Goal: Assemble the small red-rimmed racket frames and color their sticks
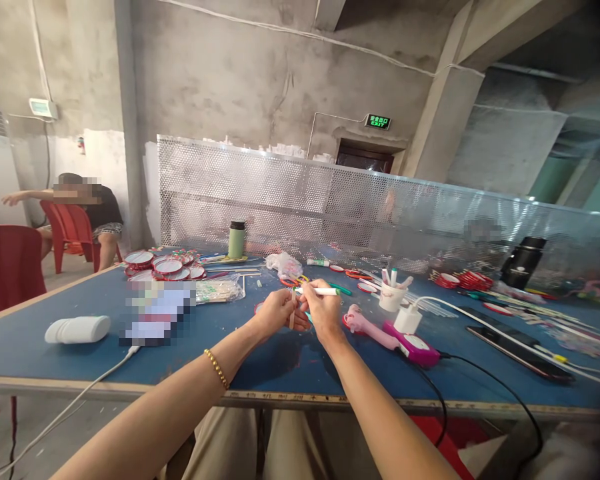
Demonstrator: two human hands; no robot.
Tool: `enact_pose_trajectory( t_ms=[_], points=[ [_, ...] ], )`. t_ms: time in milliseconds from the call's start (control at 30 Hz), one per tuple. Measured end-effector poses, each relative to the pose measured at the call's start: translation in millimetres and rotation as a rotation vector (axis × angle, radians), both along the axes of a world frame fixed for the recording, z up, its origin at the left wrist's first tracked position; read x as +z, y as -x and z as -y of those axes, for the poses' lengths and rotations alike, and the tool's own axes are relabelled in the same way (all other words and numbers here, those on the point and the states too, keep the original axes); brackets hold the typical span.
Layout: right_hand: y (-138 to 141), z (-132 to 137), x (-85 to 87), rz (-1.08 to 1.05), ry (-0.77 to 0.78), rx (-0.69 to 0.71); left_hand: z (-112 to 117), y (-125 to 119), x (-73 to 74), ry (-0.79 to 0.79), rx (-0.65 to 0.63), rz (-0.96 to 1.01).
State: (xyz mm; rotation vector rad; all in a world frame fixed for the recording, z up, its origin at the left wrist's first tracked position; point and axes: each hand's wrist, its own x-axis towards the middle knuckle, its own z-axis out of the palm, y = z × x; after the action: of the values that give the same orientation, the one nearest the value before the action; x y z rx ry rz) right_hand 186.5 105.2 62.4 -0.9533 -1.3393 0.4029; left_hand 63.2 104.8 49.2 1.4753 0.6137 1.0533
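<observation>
Both my hands meet above the middle of the blue table (40,340). My right hand (325,308) is closed around a white marker pen (325,291) with a green cap, held level. My left hand (277,312) is closed too, pinching a thin wooden stick (293,315) that stands upright between the fingers, close to the pen's left end. A gold bead bracelet sits on my left wrist. A pink and magenta glue gun (390,337) lies on the table just right of my right hand.
Red round discs (167,267) are piled at the back left, beside a green flask (237,240). A white cup of pens (391,293), a white charger plug (407,319), a black phone (517,347) and a white case (79,329) lie around. A perforated metal screen (330,207) backs the table. A person sits at far left.
</observation>
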Motion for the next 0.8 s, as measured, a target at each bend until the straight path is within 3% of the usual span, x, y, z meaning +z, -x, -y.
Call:
enact_pose_trajectory(
  t_ms=[800],
  points=[
    [-1.1, -2.5, -2.6, 0.012, -0.001, -0.010, 0.1, -0.1, -0.7, -0.003, 0.005, 0.001]
  ],
)
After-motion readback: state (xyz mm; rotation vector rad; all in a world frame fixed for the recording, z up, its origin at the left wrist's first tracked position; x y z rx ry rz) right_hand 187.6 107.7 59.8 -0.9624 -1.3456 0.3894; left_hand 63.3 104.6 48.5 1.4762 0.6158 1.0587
